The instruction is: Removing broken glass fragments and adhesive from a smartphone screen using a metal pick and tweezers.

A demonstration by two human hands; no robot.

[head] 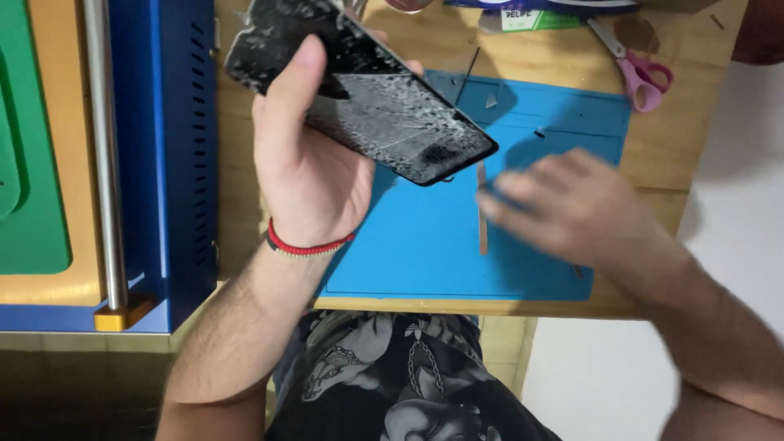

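From the head view there is one phone (pixel 367 98), its black glass badly cracked all over, held tilted above the wooden desk (pixel 661 155). The left hand (pixel 306 163) grips it from below, thumb laid across the near end and fingers (pixel 412 67) wrapped round the far edge. A red and black band (pixel 306 243) circles that wrist. The right hand (pixel 572 208) is blurred, hovering low over the one blue mat (pixel 425 253); its fingers look loosely spread, but I cannot tell whether they hold anything. One thin pale strip (pixel 482 216) lies on the mat just beside those fingertips. One pair of pink-handled scissors (pixel 641 77) rests at the far right of the desk, well apart from both hands. A blue machine (pixel 163 147) with one metal bar (pixel 102 147) stands at the left, and the phone's upper end partly overlaps it.
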